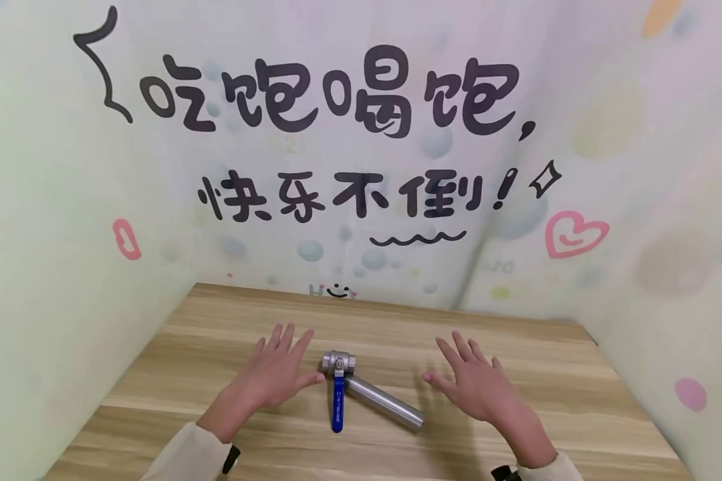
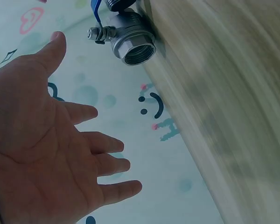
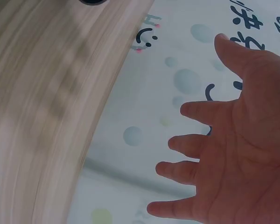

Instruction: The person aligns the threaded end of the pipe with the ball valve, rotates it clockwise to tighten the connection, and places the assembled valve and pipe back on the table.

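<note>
Head view, ball valve: The ball valve point(image 1: 339, 363) lay on the wooden table point(image 1: 210, 347) between both hands, nearer the left hand point(image 1: 271, 377), just right of its thumb.
Head view, long axes: The blue handle point(image 1: 337, 404) pointed toward the person; the metal tube point(image 1: 385, 403) slanted rightward and nearer, its free end closer to the right hand point(image 1: 478, 387).
Left wrist view, fingers: Spread, holding nothing, thumb apart from the valve.
Right wrist view, fingers: Spread, holding nothing.
</note>
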The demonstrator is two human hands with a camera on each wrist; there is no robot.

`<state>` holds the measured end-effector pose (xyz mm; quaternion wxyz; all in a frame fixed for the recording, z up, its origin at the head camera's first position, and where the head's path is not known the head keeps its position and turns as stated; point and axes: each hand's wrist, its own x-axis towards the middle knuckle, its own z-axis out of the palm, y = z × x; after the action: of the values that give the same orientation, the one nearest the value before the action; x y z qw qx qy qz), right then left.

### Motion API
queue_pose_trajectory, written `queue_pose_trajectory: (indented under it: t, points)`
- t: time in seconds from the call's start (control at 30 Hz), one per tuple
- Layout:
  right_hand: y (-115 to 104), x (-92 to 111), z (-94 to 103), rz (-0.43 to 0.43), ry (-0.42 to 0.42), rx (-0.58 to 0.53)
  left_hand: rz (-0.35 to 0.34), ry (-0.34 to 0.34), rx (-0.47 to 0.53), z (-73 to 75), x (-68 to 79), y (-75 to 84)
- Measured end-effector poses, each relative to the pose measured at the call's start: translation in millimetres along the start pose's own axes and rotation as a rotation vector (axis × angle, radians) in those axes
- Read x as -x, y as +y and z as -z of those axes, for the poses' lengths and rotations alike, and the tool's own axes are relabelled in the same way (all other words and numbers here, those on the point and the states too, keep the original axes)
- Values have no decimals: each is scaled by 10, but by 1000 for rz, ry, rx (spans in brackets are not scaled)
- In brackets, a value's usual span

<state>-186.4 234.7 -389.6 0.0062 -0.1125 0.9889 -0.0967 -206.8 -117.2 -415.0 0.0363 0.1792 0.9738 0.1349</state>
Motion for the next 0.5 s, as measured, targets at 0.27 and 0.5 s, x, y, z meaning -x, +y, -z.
queue_pose_trajectory:
  t: [0.27,0.5]
  points:
    - [27,0,-2,7,-73,-28,16,-6,6,-5,-34,-27]
    - [28,39,-30,3,-131,-42,21,-19,3,-55,-36,-54]
